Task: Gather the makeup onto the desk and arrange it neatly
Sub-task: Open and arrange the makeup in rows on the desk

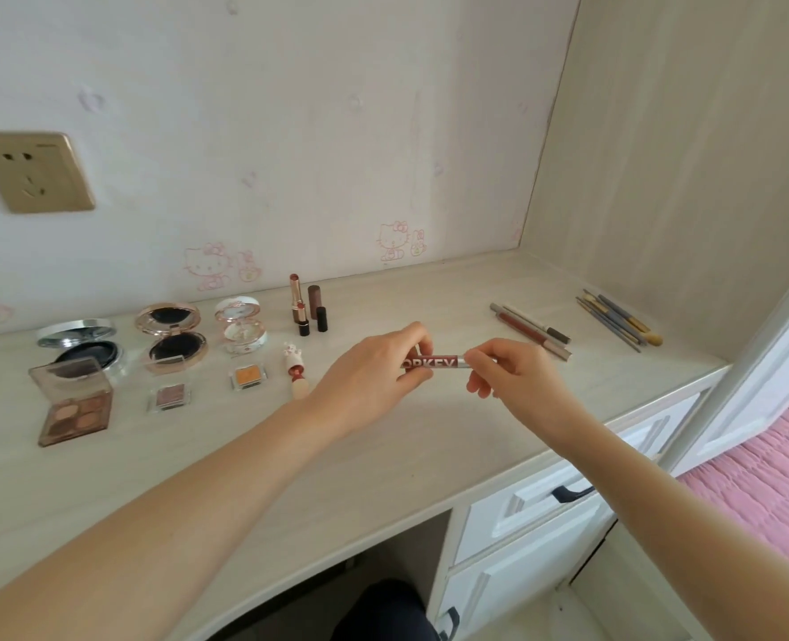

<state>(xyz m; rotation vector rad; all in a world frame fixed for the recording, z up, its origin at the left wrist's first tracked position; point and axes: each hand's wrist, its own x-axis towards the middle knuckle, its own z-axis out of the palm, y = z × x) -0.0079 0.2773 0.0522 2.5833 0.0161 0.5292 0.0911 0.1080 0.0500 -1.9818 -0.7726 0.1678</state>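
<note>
Both hands hold a red lip gloss tube (434, 363) with white lettering, level above the middle of the desk (383, 455). My left hand (374, 367) pinches its left end and my right hand (508, 367) grips its silver right end. On the left lie an open eyeshadow palette (75, 404), three open compacts (173, 337), two small single eyeshadows (247, 376) and a small lying brush (296, 370). Upright lipsticks (307, 305) stand near the wall. Pencils (533, 330) and makeup brushes (619, 321) lie at the right.
A wall with cartoon-cat wallpaper and a gold socket (34, 171) stands behind the desk. A wooden side panel (684, 155) closes the right end. White drawers (545, 511) sit under the desk at right, with a pink bedspread (772, 478) beyond.
</note>
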